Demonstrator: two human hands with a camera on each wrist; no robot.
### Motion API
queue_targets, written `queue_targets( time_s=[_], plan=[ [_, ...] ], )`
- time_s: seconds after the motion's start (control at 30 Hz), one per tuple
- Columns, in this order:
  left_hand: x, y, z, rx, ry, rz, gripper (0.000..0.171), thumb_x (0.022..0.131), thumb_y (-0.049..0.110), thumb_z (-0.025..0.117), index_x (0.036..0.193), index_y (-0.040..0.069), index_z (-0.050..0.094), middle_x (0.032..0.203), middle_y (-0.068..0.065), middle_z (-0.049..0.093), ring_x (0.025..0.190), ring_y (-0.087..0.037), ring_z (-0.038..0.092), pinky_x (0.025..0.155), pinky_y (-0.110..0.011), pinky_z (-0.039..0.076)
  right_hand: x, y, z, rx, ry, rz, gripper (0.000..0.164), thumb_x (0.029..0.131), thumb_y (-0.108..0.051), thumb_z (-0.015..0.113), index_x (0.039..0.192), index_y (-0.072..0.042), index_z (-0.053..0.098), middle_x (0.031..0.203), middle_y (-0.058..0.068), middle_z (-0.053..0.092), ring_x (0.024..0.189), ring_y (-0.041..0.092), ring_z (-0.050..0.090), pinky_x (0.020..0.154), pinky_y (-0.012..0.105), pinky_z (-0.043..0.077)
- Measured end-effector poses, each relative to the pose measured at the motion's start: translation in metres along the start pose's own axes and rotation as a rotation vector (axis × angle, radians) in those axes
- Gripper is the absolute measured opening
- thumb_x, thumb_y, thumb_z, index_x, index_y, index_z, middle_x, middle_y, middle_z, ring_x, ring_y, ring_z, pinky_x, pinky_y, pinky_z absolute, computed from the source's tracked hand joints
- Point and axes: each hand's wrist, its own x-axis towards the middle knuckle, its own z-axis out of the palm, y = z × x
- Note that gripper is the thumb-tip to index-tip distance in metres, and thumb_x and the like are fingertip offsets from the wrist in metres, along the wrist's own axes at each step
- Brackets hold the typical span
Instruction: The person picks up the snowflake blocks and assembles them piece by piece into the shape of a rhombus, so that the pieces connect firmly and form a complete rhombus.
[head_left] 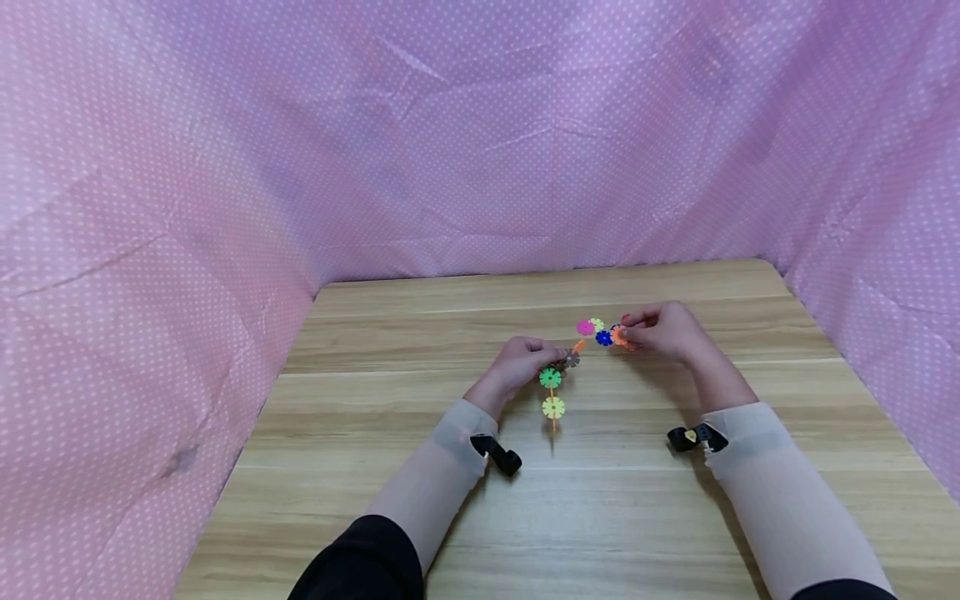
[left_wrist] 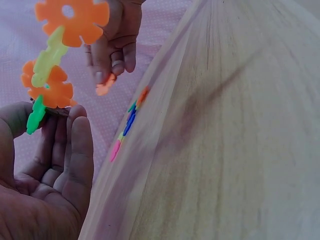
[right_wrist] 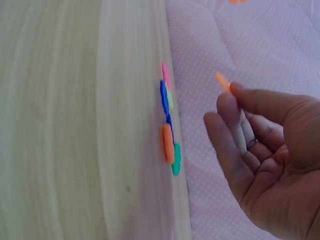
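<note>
My left hand [head_left: 521, 367] pinches a chain of interlocking snowflake discs by a grey-brown disc [head_left: 572, 358]. From there the chain hangs toward me, with a green disc [head_left: 550, 378], a yellow disc [head_left: 553, 407] and orange discs [left_wrist: 72, 20] slotted edge to edge. Another orange piece juts from its far end. To the right, my right hand [head_left: 663, 329] holds a single orange snowflake disc [right_wrist: 223, 81] between thumb and index finger, apart from the chain. In the right wrist view this disc shows edge-on, and the fingertips cover part of it.
Loose discs lie together on the wooden table [head_left: 360, 467] beyond the hands: pink [head_left: 585, 327], yellow [head_left: 597, 323], blue [head_left: 603, 337], orange [right_wrist: 168, 144] and green [right_wrist: 176, 159]. A pink dotted cloth [head_left: 480, 167] rises behind the table's far edge and along both sides.
</note>
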Motion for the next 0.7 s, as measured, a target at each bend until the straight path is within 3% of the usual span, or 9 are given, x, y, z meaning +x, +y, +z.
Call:
queue_targets(
  time_s=[0.2,0.4,0.7],
  plan=[
    [0.001,-0.002,0.001,0.032,0.003,0.021,0.018,0.099,0.021,0.075,0.102,0.005,0.082,0.100,-0.006,0.080,0.089,-0.013,0.068,0.077,-0.025,0.054,-0.003,-0.008,0.008,0.134,-0.068,-0.025,0.032,0.099,-0.010,0.074,0.122,0.011,0.068,0.103,0.018,0.077,0.092,0.034,0.076,0.085,0.051,0.062],
    [0.001,-0.002,0.001,0.009,-0.005,0.020,0.019,0.101,0.018,0.072,0.103,0.000,0.079,0.097,-0.009,0.079,0.078,-0.011,0.067,0.066,-0.022,0.055,-0.005,-0.013,0.017,0.218,-0.099,-0.026,0.034,0.101,-0.006,0.070,0.128,0.014,0.064,0.106,0.018,0.077,0.093,0.030,0.077,0.089,0.050,0.061],
    [0.000,-0.001,0.004,-0.011,-0.012,0.033,0.018,0.100,0.012,0.071,0.102,-0.005,0.077,0.091,-0.006,0.076,0.077,-0.012,0.066,0.066,-0.021,0.053,-0.004,-0.014,0.026,0.288,-0.152,-0.049,0.032,0.102,-0.003,0.067,0.127,0.017,0.062,0.108,0.020,0.076,0.092,0.033,0.076,0.089,0.050,0.060]
  ],
)
